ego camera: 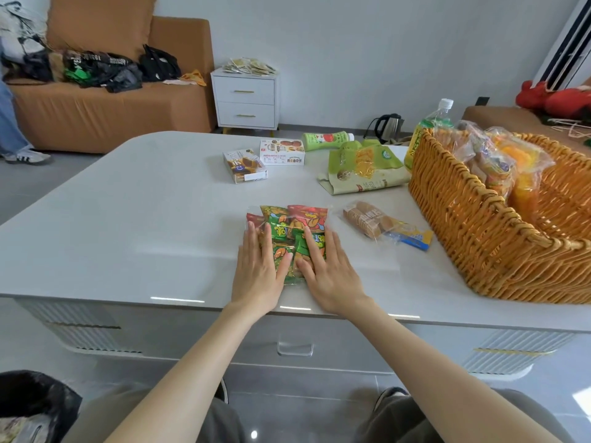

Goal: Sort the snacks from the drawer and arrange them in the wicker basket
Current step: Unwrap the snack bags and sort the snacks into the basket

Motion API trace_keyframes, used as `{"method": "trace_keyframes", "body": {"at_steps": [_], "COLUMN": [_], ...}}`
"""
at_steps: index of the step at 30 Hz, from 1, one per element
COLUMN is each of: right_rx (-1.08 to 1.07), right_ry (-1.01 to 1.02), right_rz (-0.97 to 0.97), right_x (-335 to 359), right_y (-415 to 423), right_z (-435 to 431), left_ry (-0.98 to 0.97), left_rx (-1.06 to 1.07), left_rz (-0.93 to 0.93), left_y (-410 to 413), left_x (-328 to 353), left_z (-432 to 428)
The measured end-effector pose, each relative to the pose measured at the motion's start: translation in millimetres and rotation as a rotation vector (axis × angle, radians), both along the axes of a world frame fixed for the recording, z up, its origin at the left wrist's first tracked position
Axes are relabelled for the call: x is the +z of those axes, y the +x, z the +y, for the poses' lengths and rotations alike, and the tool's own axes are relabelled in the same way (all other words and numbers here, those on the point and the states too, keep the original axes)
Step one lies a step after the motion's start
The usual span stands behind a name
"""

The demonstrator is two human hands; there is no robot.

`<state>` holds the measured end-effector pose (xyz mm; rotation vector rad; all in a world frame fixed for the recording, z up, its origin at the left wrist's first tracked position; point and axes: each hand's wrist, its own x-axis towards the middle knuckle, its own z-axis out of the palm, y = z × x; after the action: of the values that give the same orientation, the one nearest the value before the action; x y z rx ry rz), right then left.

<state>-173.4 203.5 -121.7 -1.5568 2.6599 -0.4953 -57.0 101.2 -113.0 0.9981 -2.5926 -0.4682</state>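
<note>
A clear pack of red and green snack packets (289, 230) lies on the white table (128, 219) near its front edge. My left hand (257, 270) rests flat on the pack's left side, fingers straight. My right hand (329, 273) lies flat on its right side, fingers straight too. The wicker basket (473, 228) stands at the right and holds several clear bags of orange snacks (499, 164). Below the table edge the drawer (294, 346) is closed.
A bag of round biscuits (380, 223) lies between the pack and the basket. Further back are a green pouch (364, 169), two small boxes (244, 166) (281, 151), a green bottle (326, 140) and a drink bottle (428, 129). Behind the table stand a sofa and a nightstand.
</note>
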Motion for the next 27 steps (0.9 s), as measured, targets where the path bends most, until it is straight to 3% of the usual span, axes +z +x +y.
{"method": "trace_keyframes", "body": {"at_steps": [5,8,12,16,19,21,23,25,27], "right_rx": [-0.049,-0.124,-0.199,-0.208,-0.191,-0.228,-0.258,-0.241,-0.199], "right_ry": [0.173,0.257,-0.005,-0.109,-0.109,-0.141,-0.163,-0.179,-0.158], "right_rz": [0.013,-0.136,-0.378,-0.587,-0.531,-0.332,-0.136,-0.129,-0.169], "right_x": [0,18,36,46,47,50,54,56,56], "right_y": [-8,-9,-13,-8,-22,-35,-45,-50,-54], "right_z": [9,18,25,19,15,17,22,29,37], "left_ry": [0.136,0.229,0.444,0.572,0.498,0.589,0.453,0.070,-0.121], "left_rx": [0.119,0.108,0.149,0.236,0.179,0.124,0.071,0.099,0.135], "left_rz": [-0.149,-0.163,0.087,0.211,0.106,0.074,-0.004,-0.020,0.065], "left_y": [13,19,12,9,11,13,17,20,16], "left_x": [4,9,24,32,38,46,58,65,70], "left_z": [-9,-13,-22,-32,-25,-13,3,11,10]}}
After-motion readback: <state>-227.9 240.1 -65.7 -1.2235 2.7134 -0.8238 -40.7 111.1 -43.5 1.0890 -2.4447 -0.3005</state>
